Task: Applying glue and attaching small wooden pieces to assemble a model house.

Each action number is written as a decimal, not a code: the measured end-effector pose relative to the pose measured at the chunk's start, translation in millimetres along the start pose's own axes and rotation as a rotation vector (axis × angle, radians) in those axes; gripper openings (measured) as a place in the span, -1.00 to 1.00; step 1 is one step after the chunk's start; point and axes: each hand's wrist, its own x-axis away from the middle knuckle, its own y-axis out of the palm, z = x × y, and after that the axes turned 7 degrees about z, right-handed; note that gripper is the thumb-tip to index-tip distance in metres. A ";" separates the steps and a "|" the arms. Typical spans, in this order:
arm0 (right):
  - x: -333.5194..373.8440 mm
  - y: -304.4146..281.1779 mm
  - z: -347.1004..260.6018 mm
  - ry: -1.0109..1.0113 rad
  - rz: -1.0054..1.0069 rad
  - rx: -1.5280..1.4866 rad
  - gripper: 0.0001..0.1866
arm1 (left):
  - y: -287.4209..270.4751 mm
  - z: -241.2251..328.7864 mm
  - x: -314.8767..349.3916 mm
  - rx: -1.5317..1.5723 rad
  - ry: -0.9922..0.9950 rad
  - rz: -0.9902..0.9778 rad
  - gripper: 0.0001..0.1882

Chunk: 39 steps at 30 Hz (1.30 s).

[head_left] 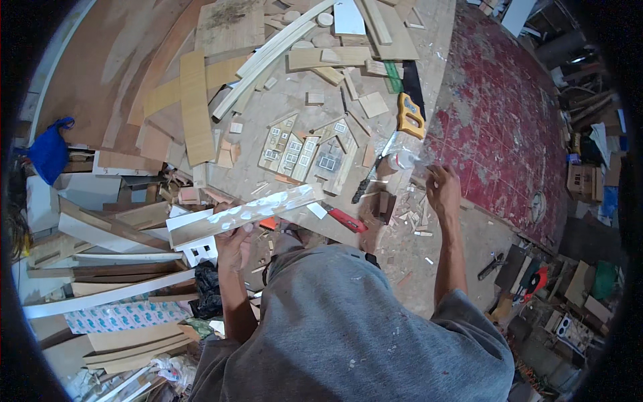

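Workshop seen from above. Big plywood worktable w/ offcuts and wood strips piled at the far end. Right of it, worn red tiled floor, paint flaking, w/ a bare concrete strip nearer. Left side: stacked boards & a blue bag. Far right: boxes and clutter, dim. Even, flat daylight.

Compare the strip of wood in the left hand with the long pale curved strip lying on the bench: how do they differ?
The wood strip in the left hand is straight, short and blotched with white patches. The curved strip is longer, bowed and evenly pale. The first is held up; the second lies among offcuts. Both are narrow lengths of wood.
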 end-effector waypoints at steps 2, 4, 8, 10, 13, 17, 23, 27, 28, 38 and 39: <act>-14.8 27.0 13.6 -0.046 0.004 -0.053 -0.76 | 12.5 4.1 0.1 0.020 -0.025 -0.027 -0.39; -29.5 41.4 4.7 -0.022 -0.127 0.092 -0.78 | 14.6 8.2 -0.7 -0.006 -0.031 -0.033 -0.39; -32.2 31.2 -39.9 -0.213 0.005 0.351 -0.55 | 12.3 17.5 -13.4 0.041 0.006 -0.179 -0.40; -24.2 5.9 -84.2 -0.352 0.034 0.132 -0.34 | 10.6 22.2 -19.0 0.041 0.009 -0.216 -0.40; -2.3 -11.7 -167.4 -0.542 -0.268 -0.638 -0.21 | 14.2 31.4 -26.5 0.079 0.028 -0.260 -0.39; 3.0 -12.6 -212.0 -0.624 -0.306 -0.771 -0.31 | 12.7 39.1 -33.2 0.148 0.012 -0.276 -0.38; 10.6 -11.8 -232.0 -0.543 -0.316 -0.902 -0.46 | -0.6 47.7 -35.7 0.130 0.030 -0.299 -0.35; 15.2 -1.1 -237.5 -0.575 -0.270 -0.915 -0.48 | -8.2 47.6 -42.1 0.160 0.076 -0.290 -0.34; 16.5 -0.5 -239.3 -0.567 -0.259 -0.920 -0.51 | -9.3 48.1 -42.8 0.169 0.076 -0.299 -0.35; 33.3 14.6 -244.0 -0.425 -0.243 -1.072 -0.65 | -9.0 48.3 -36.2 0.165 0.075 -0.223 -0.41; 35.5 13.8 -242.6 -0.429 -0.244 -1.071 -0.65 | -8.1 48.6 -35.6 0.168 0.078 -0.222 -0.41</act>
